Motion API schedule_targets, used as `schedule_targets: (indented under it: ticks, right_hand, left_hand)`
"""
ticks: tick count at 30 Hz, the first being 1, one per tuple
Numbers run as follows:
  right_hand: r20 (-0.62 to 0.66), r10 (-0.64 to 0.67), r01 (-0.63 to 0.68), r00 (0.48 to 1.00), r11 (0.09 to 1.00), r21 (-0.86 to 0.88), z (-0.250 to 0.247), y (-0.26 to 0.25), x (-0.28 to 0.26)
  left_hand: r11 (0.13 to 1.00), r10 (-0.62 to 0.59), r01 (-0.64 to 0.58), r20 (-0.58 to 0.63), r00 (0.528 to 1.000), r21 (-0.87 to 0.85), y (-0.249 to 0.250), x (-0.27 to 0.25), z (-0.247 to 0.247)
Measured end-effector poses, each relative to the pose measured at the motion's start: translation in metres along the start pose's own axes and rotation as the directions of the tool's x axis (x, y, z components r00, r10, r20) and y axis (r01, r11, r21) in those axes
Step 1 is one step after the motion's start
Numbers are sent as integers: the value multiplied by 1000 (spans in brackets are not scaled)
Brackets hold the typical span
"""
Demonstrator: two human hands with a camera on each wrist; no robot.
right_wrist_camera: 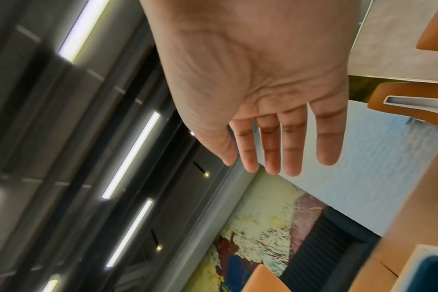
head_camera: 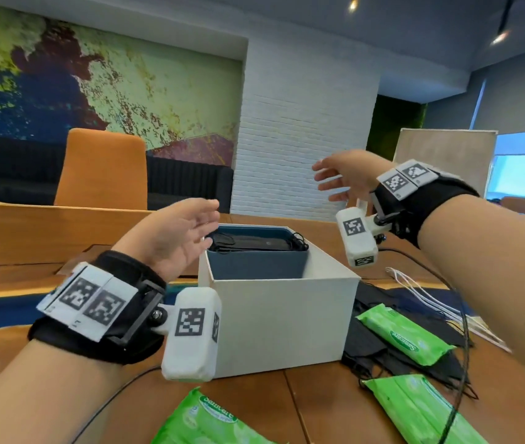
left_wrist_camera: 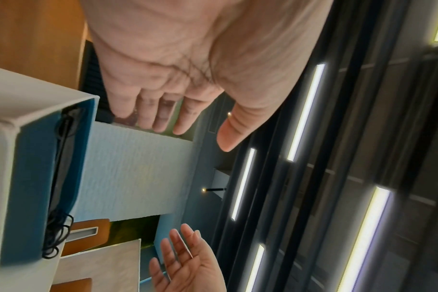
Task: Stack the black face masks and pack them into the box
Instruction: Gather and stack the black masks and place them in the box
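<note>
A white box [head_camera: 278, 318] with a blue lining stands on the wooden table; a stack of black face masks [head_camera: 254, 242] lies inside it, ear loops spilling at the ends. More black masks [head_camera: 370, 341] lie spread on the table to the box's right. My left hand [head_camera: 187, 225] hovers open above the box's left rim, palm facing right, holding nothing. My right hand [head_camera: 339, 181] is raised above and right of the box, fingers straight and empty. The wrist views show both palms, the left hand [left_wrist_camera: 178, 110] and the right hand [right_wrist_camera: 275, 138], bare, with the box [left_wrist_camera: 3, 138] at the left.
Green wet-wipe packs lie at the front [head_camera: 210, 421], the right [head_camera: 405, 331] and the front right [head_camera: 421, 415]. White mask loops [head_camera: 415, 290] and a black cable [head_camera: 461, 347] run along the right. An orange chair [head_camera: 102, 169] stands behind the table.
</note>
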State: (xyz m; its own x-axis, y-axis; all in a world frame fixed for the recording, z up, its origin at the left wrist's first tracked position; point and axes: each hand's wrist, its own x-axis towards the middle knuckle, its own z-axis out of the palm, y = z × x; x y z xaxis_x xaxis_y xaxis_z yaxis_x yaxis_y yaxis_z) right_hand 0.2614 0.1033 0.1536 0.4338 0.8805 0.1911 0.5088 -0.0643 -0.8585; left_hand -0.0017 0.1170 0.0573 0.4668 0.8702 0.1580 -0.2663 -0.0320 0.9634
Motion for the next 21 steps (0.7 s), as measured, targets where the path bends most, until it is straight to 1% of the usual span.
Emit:
schedule_targets:
  ticks: [4,7,10,12,14,16,17,19,20,21]
  right_hand:
    - [-28,-55,54,998,998,-31,-28,-6,-32]
    - [-42,-54,50,998,994,-93,-50,7,-52]
    - [-61,25,-33,998,990,-136,-70,36,-68]
    - [-53,137,-144,989,975,-167,-82,65,-78]
    - [14,295,-284,955,932,-225,-88,95,-83]
    - [107,447,-400,888,866,-301,-88,123,-88]
    - [150,500,-435,853,839,-326,-85,136,-89]
    - [214,554,-467,805,813,-349,-73,156,-89]
    - [230,567,-473,791,805,-359,-66,163,-89]
    - [236,577,-475,782,797,-374,-59,169,-87]
  left_hand:
    - [999,28,-33,104,994,42,6,-18,21]
    - [983,32,-59,157,987,173,0,-23,42]
    - [938,24,-87,189,982,335,-12,-24,63]
    - [897,16,-110,218,976,427,-21,-25,76]
    - [841,26,-143,224,974,523,-28,-23,85]
    - [781,47,-172,217,975,600,-33,-22,96]
    - [741,45,-177,215,976,648,-34,-20,102]
    - [639,12,-175,218,976,749,-36,-16,111]
    - [601,-2,-166,209,978,782,-37,-13,114]
    - [584,-5,-154,193,981,797,-37,-11,116]
